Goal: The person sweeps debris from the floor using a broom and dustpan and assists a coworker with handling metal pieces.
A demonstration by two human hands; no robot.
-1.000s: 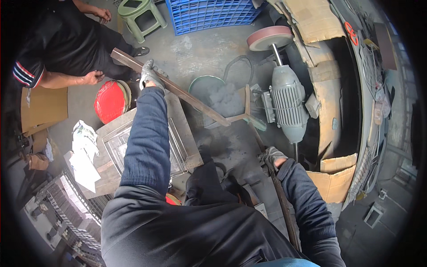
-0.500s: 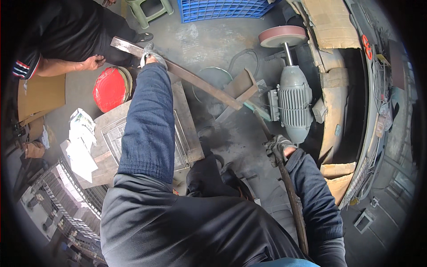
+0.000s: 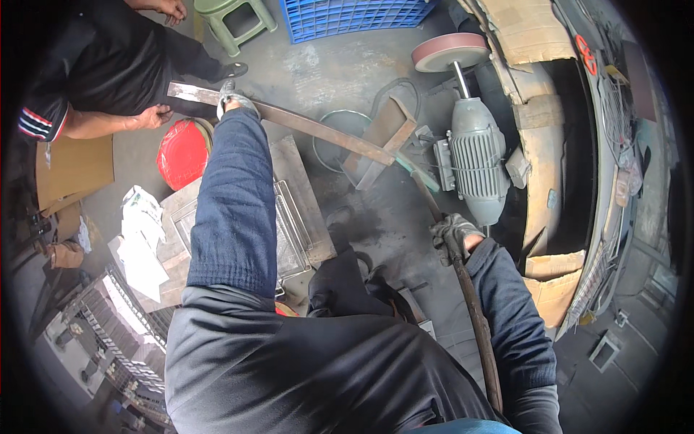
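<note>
Fingers curl tight on both sides: your left hand (image 3: 235, 101) has the brown bar (image 3: 318, 129) at half past ten, your right hand (image 3: 454, 237) the dark stick (image 3: 473, 311) at three. Look at one o'clock! The brown scoop (image 3: 383, 130) now sits tilted, overlapping the round bucket (image 3: 315, 145) at twelve; touching, you can't tell. Grey fluff visible there a second ago is out of sight, so its load has probably slid off.
</note>
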